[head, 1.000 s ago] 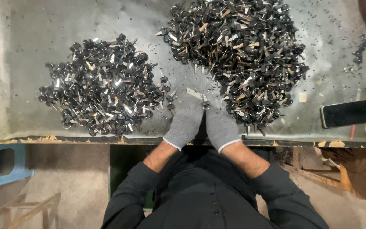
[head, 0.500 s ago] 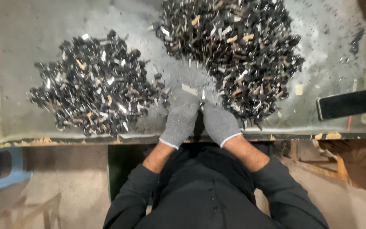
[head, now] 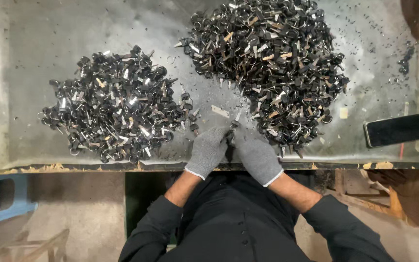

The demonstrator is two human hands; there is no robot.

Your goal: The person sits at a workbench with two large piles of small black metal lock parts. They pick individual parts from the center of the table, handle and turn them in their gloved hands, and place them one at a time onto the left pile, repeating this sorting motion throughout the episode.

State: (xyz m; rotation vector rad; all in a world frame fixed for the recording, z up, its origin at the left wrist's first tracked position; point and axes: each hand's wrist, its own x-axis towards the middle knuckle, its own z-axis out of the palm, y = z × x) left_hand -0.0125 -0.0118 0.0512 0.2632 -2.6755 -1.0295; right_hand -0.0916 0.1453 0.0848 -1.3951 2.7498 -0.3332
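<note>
Shifted view only; both gloved hands still together at table [head: 35, 29] near edge, between the two piles. Left hand [head: 207, 150] and right hand [head: 258, 157] pinched narrow on one small key [head: 231, 130], just near-side of right pile [head: 267, 63]. Left pile [head: 115, 109] well left of right pile. Phone [head: 395, 130] right of it. Probably light, stiff, slick metal blade; better gripped at black head.

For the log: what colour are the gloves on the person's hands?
Grey knit with white cuffs, on both the left hand and right hand; head view.
</note>
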